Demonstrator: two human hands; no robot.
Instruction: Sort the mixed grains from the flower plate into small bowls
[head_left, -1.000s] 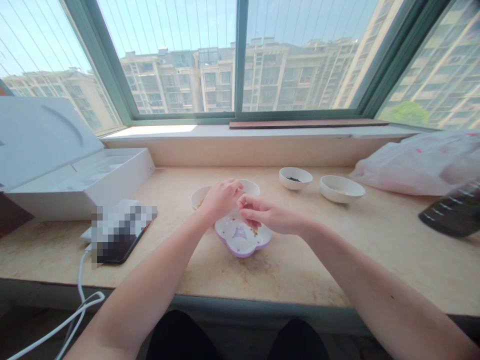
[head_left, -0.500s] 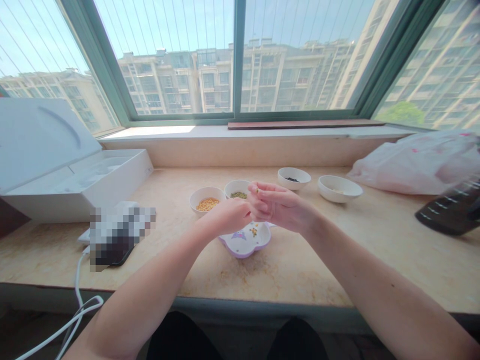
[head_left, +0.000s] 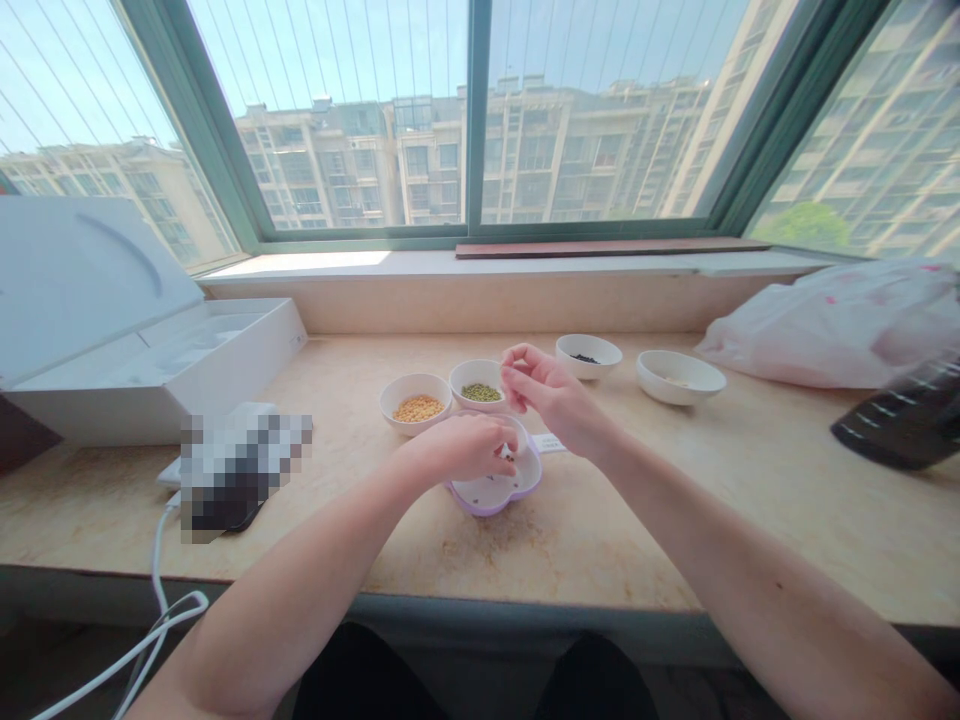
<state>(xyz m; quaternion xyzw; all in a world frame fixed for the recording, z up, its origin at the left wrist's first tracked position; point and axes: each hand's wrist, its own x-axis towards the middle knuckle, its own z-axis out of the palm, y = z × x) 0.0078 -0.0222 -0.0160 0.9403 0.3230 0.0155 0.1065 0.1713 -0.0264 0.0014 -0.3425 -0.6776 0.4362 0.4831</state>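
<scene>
Overhanging 1 lilac dish [head_left: 491, 507], 1 left hand [head_left: 472, 447], 4 bowls [head_left: 681, 393]

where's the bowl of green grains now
In the head view, the bowl of green grains sits near the centre, just right of the yellow-grain bowl and left of the right hand.

On the counter [head_left: 570, 560], a dish [head_left: 491, 505] sits in the middle, with the left hand [head_left: 472, 447] over it and the right hand [head_left: 551, 390] beyond its far right side. Just behind the dish, two bowls stand side by side: the kernel bowl [head_left: 409, 430] on the left, the bean bowl [head_left: 478, 370] on the right, slightly farther. Farther right, a third bowl [head_left: 589, 373] stands left of a fourth bowl [head_left: 679, 395]. Right of both lies a plastic bag [head_left: 825, 325]. An open box [head_left: 225, 350] occupies the far left; nearer, a cable [head_left: 156, 550] hangs over the counter's near edge.
</scene>
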